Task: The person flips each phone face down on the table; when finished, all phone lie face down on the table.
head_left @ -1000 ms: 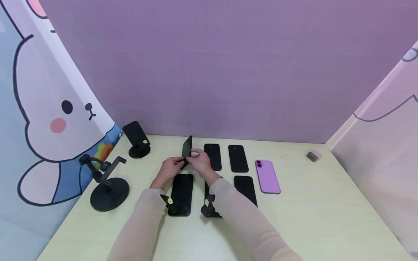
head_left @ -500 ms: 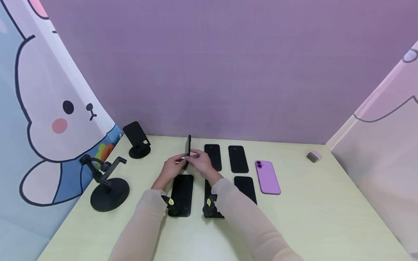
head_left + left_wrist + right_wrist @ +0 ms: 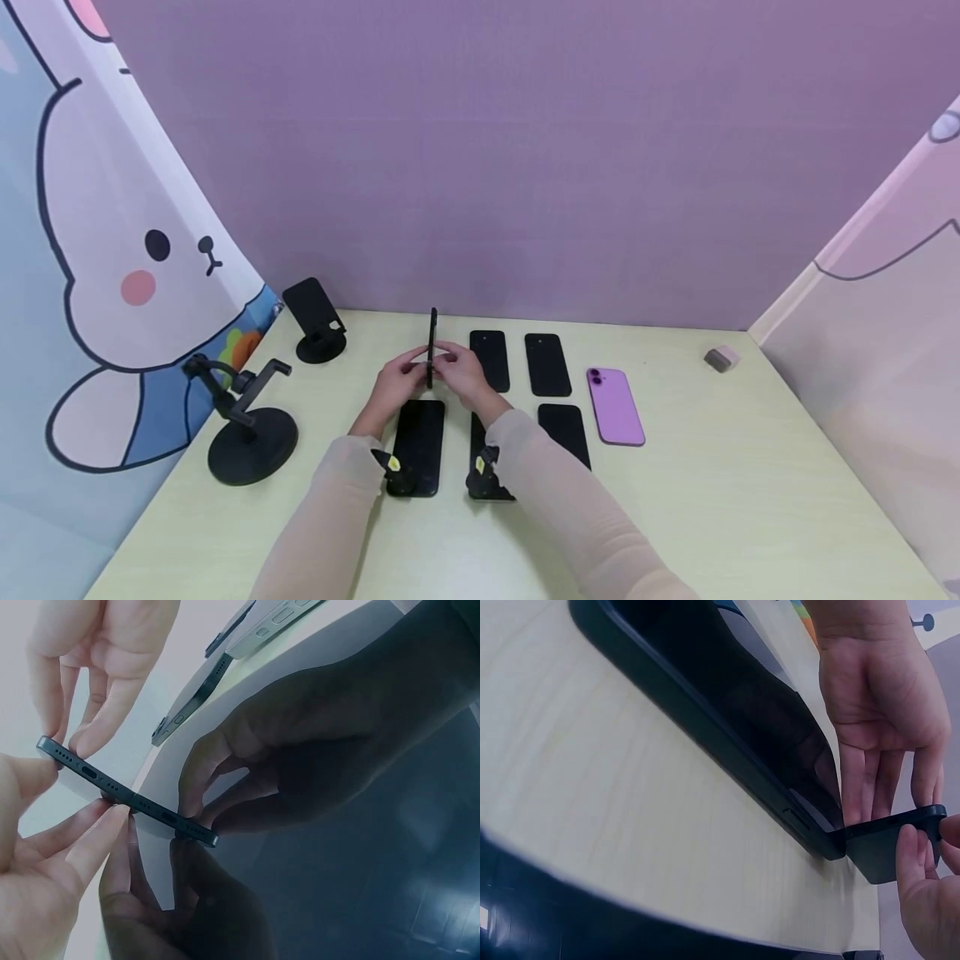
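A dark phone [image 3: 432, 329] stands upright on its end, edge-on in the head view. My left hand [image 3: 393, 385] pinches it from the left side. My right hand [image 3: 463, 375] pinches the right side, with fingertips facing those of the left across the phone. In the left wrist view the lower edge of the phone [image 3: 88, 772], with its charging port, shows between both sets of fingers. Just in front lies a black phone [image 3: 417, 450], screen up, mirroring the hands in the left wrist view. Another dark phone [image 3: 489, 492] is partly hidden beneath my right wrist.
To the right lie more black phones [image 3: 547, 365] and a purple phone [image 3: 615, 407], its camera side up. A black stand [image 3: 251, 446] with a round base is on the left; a smaller black stand [image 3: 313, 317] is behind it. A small grey block [image 3: 720, 359] sits far right.
The upright phone has turned between my fingers, from showing part of its face to standing edge-on. Both hands stay nearly in place, and the other things have not moved.
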### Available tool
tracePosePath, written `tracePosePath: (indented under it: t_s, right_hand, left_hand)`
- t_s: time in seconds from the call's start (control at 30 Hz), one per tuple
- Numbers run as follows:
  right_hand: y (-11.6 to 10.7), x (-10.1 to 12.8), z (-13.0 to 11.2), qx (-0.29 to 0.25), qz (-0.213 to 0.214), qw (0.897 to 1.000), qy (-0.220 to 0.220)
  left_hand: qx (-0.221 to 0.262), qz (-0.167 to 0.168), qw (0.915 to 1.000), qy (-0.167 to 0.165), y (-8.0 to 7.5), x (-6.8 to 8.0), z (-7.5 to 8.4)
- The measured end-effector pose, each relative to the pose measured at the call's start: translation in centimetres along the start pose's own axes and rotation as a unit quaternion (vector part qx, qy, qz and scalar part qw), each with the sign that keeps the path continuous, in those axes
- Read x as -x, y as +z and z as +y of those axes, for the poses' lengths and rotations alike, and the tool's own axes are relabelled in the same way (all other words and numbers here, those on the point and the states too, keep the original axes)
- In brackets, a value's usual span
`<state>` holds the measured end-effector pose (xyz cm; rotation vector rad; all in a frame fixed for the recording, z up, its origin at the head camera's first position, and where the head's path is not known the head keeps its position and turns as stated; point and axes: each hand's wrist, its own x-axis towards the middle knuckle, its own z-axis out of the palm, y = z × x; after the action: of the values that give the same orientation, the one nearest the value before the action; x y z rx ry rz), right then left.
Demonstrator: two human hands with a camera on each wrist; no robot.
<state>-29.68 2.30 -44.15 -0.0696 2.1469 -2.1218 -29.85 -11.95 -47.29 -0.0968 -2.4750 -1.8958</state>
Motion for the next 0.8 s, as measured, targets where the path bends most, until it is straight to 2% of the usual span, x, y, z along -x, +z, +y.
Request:
tracePosePath:
  t_s: [0.4, 0.5, 0.63, 0.67, 0.8]
  right_hand:
    - [0.0, 0.0, 0.3, 0.009, -0.003, 1.0, -0.001]
    - [0.0, 0.0, 0.6, 0.011, -0.011, 1.0, -0.003]
    - [0.0, 0.1, 1.0, 0.025, -0.021, 0.999, -0.003]
    - [-0.1, 0.1, 1.1, 0.028, -0.024, 0.999, -0.003]
    - [-0.1, 0.1, 1.4, 0.062, -0.031, 0.998, 0.001]
  left_hand:
    - [0.04, -0.008, 0.9992, -0.002, -0.1, -0.1, 0.1]
    - [0.048, -0.015, 0.9987, -0.005, -0.3, 0.1, 0.5]
    - [0.057, -0.016, 0.9981, -0.017, -0.4, 0.2, 0.6]
    - [0.058, -0.015, 0.9981, -0.016, -0.4, 0.0, 0.2]
    - [0.076, -0.014, 0.9967, -0.022, -0.5, 0.0, 0.3]
